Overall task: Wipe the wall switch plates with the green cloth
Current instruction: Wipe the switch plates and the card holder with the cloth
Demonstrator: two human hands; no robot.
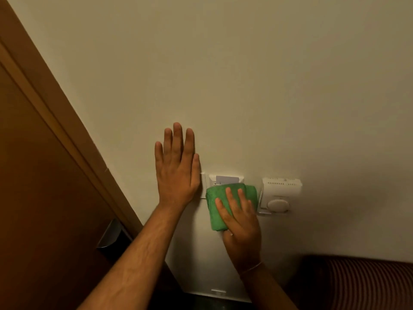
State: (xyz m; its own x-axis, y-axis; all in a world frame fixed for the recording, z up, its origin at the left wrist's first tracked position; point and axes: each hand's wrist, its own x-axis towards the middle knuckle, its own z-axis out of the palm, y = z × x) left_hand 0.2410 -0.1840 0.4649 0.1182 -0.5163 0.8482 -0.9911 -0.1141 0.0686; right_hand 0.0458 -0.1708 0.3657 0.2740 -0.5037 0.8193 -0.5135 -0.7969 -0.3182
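From the head camera, the left hand (176, 166) lies flat on the wall (245, 86) with its fingers spread, covering part of a switch plate (203, 180). The right hand (240, 222) presses the folded green cloth (220, 204) flat against the card switch plate (226, 179), hiding its lower half. A white dial box (280, 193) sits just beside the cloth. A brown door (40, 175) stands at the left.

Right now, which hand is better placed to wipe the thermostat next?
The right hand. It already presses the green cloth on the card switch plate, just beside the thermostat. The left hand lies flat and empty on the wall, farther away.
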